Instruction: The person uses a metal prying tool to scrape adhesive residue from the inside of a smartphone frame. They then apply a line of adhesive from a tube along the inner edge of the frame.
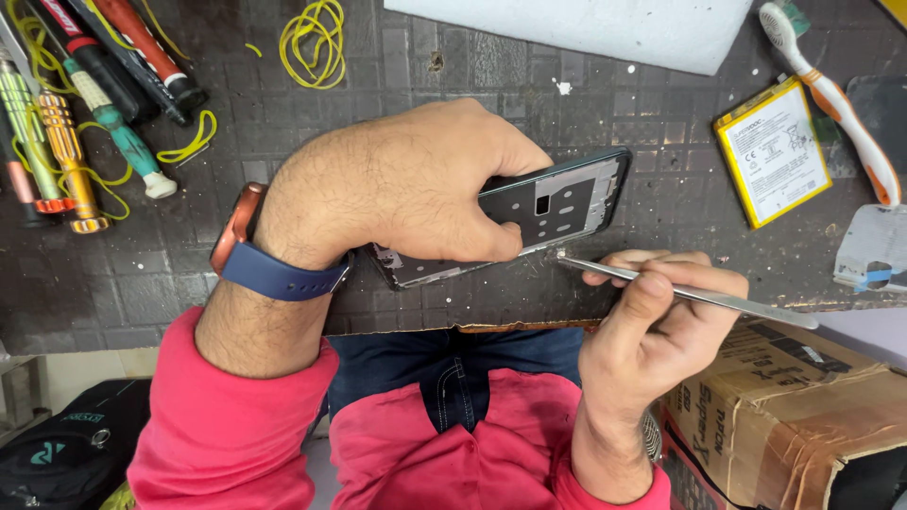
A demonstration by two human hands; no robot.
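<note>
My left hand (406, 184) grips an opened dark phone frame (562, 203) and holds it tilted on the dark work mat (605, 113). Much of the frame's left part is hidden under my fingers. My right hand (652, 326) pinches a thin metal pry tool (690, 293) like a pen. The tool's tip rests at the phone frame's lower edge, near my left thumb. A blue-strapped watch sits on my left wrist.
Several screwdrivers (85, 85) lie at the top left, with yellow rubber bands (314, 40) nearby. A yellow-edged phone battery (773, 151) and a white-orange toothbrush (831, 99) lie to the right. White foam (586, 26) sits at top; a cardboard box (794, 406) stands below the table's edge.
</note>
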